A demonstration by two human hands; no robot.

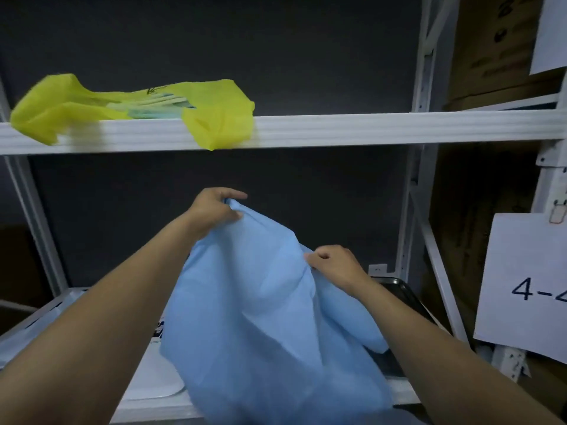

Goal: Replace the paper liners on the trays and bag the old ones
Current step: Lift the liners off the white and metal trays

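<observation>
Blue liner sheet (260,317) noted in mid-air over the lower shelf (147,394), held by both hands and hanging in loose folds down past the shelf's front edge.

We record the left hand (214,210) at the sheet's highest point, its fingers and thumb curled round a bunched corner of the material. The right hand (334,262) sits lower and to the right, fingers folded in, pinching a second fold of the same sheet. Both grips are closed on the sheet, and neither hand holds anything else.

Behind the right wrist we observe a dark tray (408,299) lying on the lower shelf. The sheet covers most of it, so only its far rim and right side show.

On the upper shelf (368,128) lies a yellow bag (214,121), flattened, with one corner drooping over the front rail. Pale green folded material (165,105) shows at its mouth; we cannot tell what it is.

To the right of the rack, a white paper sign (521,286) printed "4-4" hangs from an upright. Cardboard boxes (491,56) stand in the neighbouring bay.
</observation>
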